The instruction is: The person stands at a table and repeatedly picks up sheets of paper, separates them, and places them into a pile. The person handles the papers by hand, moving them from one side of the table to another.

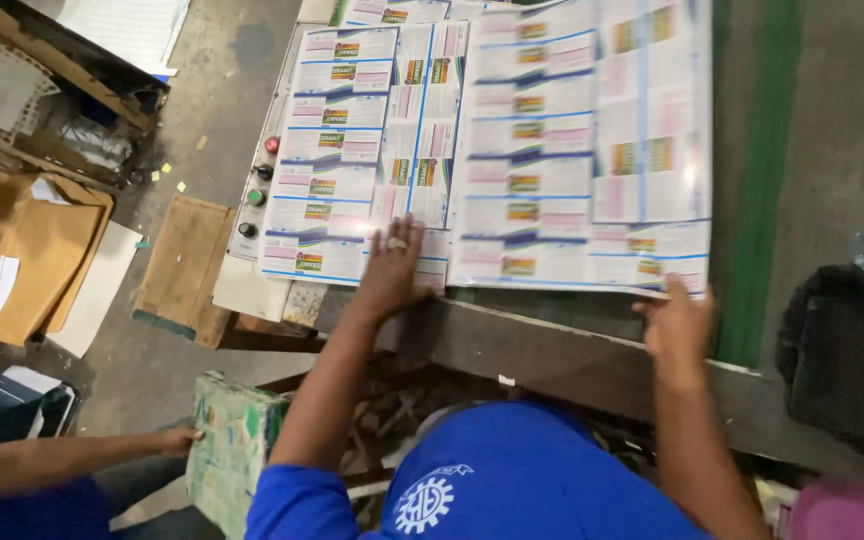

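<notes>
At the near edge of the work table (512, 345), I see my left hand (392, 268) lying flat with its fingers spread on a printed sheet (352, 150). My right hand (677, 322) pinches the bottom edge of the big top sheet (582, 150), over at about 4 o'clock from the left hand. That top sheet looks a bit lifted and shiny, and it lies partly over the sheets beside it. I think it could slide crooked or bend if the right hand pulls while the left presses down. A corner might crease. The round buttons (257, 185) sit at 10 o'clock from my left hand, and a bumped one could be trouble. Another person's hand (180, 438) holds a stack of paper (232, 455) down at 7 o'clock.
</notes>
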